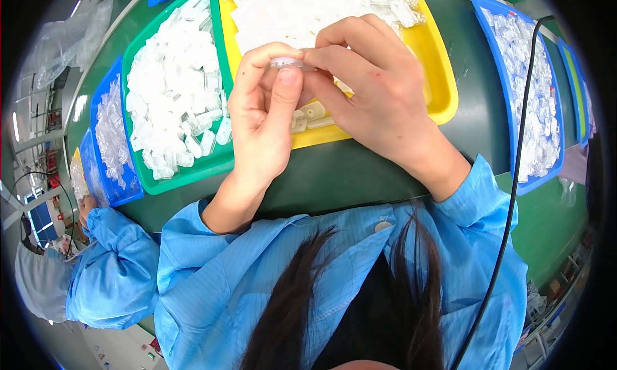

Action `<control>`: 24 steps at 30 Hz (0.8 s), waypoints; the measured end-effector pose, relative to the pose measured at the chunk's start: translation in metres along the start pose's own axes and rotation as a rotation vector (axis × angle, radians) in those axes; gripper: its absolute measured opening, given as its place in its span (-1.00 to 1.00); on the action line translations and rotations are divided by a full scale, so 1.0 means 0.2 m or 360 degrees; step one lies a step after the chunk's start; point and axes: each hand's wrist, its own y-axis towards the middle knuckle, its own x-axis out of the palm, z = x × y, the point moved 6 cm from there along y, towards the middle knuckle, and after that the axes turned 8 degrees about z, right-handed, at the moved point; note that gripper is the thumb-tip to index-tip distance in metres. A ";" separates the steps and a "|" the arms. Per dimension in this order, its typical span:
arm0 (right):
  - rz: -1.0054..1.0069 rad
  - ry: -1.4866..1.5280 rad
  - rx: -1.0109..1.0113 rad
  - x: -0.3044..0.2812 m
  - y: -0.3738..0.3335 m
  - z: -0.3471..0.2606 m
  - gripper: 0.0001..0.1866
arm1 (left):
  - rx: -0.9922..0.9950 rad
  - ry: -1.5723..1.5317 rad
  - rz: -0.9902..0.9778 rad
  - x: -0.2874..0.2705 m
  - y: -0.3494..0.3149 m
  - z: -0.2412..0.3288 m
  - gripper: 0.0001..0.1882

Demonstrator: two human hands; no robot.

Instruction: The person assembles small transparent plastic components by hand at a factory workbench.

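Observation:
Over the yellow tray [443, 100], my left hand [263, 116] pinches a small whitish, clear plastic piece [286, 62] between thumb and forefinger. My right hand [382, 87] meets it from the right, its thumb and forefinger closed at the piece's right end. Fingers hide part of the piece, so its exact kind cannot be made out. Beneath my hands, the tray holds a heap of white parts [283, 16], washed out by glare. Several cream-coloured flat pieces [313, 111] lie near the tray's front edge.
Left of the yellow tray stands a green tray [193, 179] heaped with clear plastic pieces. Blue trays [125, 193] line the far left, and another blue tray [503, 93] is at right. A black cable [524, 113] hangs down the right side. A co-worker's blue sleeve [116, 273] is at left.

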 end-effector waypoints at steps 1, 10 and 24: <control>0.0021 0.0005 -0.0021 -0.01 0.03 -0.02 -0.80 | -0.0001 0.0006 -0.0009 0.03 0.00 0.01 -0.80; 0.0149 0.0004 -0.0065 -0.02 0.04 -0.04 -0.72 | -0.0052 -0.0636 0.0165 -0.01 0.01 0.01 -0.78; -0.0054 0.0084 -0.0009 -0.01 0.08 -0.02 -0.75 | 0.0091 -0.0298 0.0155 0.02 0.00 0.04 -0.74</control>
